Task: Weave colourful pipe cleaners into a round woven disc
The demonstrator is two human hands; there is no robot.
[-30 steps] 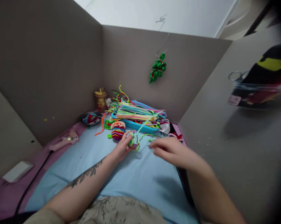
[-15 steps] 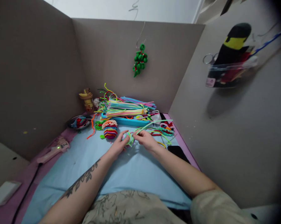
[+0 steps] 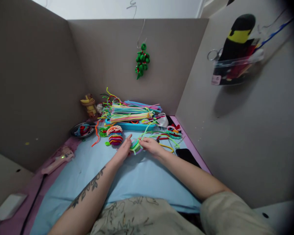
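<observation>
My left hand and my right hand meet over a small coiled piece of pastel pipe cleaners on the blue cloth. Both hands grip it, the left from the left side, the right pinching a light green pipe cleaner strand that runs up and away from the coil. Just beyond the hands lies a rainbow coiled ball. A blue tray with a heap of straight pipe cleaners stands behind it.
A metal dish and a yellow figure sit at the back left. A pink glue gun lies left, a black phone right. Cardboard walls enclose the desk; a green ornament hangs on the back wall, a clear holder on the right.
My right hand came in from the right and closed on the coil and its green strand. The view shifted, so the desk's things sit further left and the right wall shows more.
</observation>
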